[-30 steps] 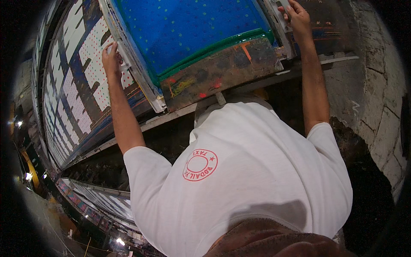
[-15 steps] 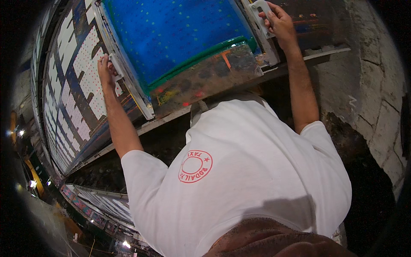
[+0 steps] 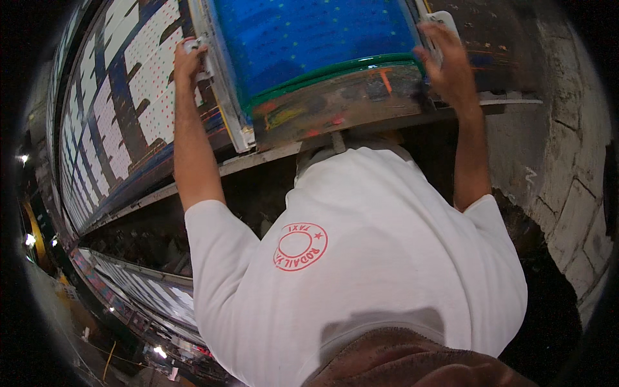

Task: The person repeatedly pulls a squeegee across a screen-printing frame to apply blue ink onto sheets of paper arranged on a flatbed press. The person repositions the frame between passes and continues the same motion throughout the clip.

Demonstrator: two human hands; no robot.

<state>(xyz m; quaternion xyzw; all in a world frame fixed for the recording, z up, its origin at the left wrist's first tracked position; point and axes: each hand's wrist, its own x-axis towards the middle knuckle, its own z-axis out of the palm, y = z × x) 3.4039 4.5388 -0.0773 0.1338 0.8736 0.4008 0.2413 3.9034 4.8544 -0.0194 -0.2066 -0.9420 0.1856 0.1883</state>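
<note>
A screen-printing frame (image 3: 225,97) lies in front of me on a long table, its blue mesh (image 3: 316,42) dotted with light spots. Thick green ink (image 3: 335,72) runs along the mesh's near edge, beside a paint-stained strip (image 3: 303,116). My left hand (image 3: 187,63) is closed around a white handle (image 3: 206,66) on the frame's left side. At the right side, my right hand (image 3: 448,64) is beside another white handle (image 3: 445,20). Its fingers are spread and slightly blurred, with the thumb apart; whether they touch that handle is hard to tell.
White and dotted fabric pieces (image 3: 151,87) lie in rows along the dark table at left. The table's near edge (image 3: 258,158) passes just ahead of my body. Paved floor (image 3: 574,161) is at right; another long table (image 3: 135,290) stands at lower left.
The frame and both hands now sit further right and higher in view, as the view has shifted. My right hand has loosened from its handle; my left hand still holds on.
</note>
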